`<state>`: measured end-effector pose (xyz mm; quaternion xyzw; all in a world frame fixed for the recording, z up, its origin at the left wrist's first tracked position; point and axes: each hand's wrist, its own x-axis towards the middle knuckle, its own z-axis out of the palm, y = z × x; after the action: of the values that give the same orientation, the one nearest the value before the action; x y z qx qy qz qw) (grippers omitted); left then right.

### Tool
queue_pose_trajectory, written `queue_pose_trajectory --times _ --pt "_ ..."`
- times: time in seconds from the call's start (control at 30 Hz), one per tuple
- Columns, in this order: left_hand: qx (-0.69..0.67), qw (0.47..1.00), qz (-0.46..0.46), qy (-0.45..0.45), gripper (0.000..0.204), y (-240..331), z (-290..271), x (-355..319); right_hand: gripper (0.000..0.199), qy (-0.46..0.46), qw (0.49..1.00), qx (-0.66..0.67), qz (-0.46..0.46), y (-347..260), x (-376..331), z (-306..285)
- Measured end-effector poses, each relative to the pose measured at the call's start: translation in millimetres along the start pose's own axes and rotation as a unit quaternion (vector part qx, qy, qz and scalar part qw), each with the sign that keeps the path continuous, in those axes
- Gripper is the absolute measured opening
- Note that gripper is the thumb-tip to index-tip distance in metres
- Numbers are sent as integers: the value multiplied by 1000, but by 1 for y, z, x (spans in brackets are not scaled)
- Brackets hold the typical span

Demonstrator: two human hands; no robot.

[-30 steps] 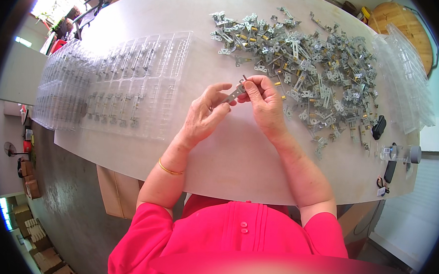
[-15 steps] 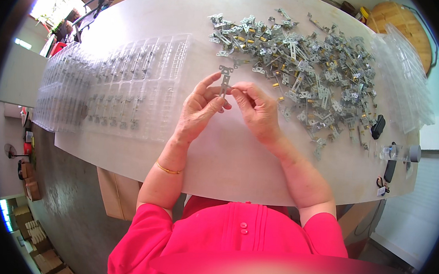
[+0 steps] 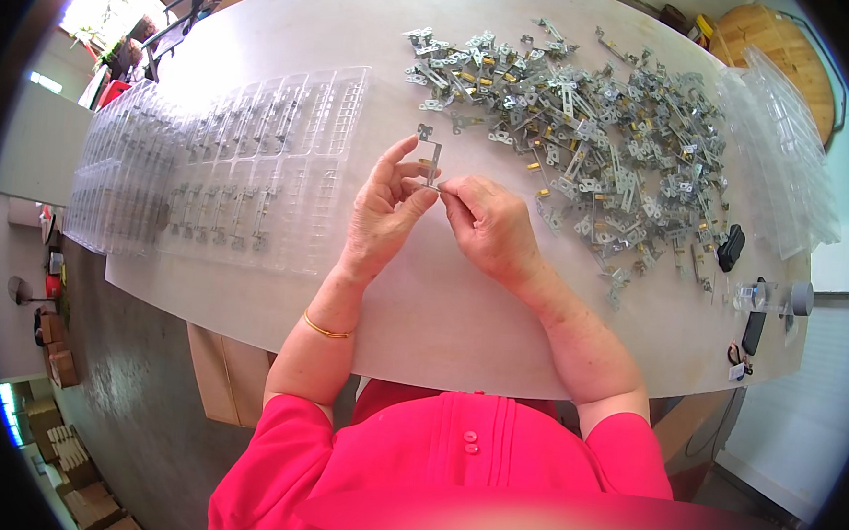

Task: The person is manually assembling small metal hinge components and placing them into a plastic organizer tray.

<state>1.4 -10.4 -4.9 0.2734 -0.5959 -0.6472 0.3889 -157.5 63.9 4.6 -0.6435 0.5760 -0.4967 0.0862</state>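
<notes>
Compare with the earlier frame: see metal bracket (image 3: 435, 163) turned side-on above table (image 3: 459, 334). Note its lower end pinched in left hand (image 3: 381, 220), index finger raised, and in right hand (image 3: 496, 226), rolled further back-uppermost.

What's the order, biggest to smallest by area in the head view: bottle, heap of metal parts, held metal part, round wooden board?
1. Heap of metal parts
2. Round wooden board, though partly covered
3. Bottle
4. Held metal part, a thin strip partly hidden by fingers
</notes>
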Motion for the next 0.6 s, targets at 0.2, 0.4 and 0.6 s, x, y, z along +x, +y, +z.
queue_pose_trajectory --times 0.2,0.4,0.6 --pt "151 988 19 12 67 9 7 -3 6 14 1000 -9 -5 2 2 0" --pt "166 985 36 30 67 4 5 -5 5 -22 1000 -7 -10 4 -3 5" --pt "177 981 72 20 67 4 8 -6 5 -28 1000 14 0 4 -1 1"
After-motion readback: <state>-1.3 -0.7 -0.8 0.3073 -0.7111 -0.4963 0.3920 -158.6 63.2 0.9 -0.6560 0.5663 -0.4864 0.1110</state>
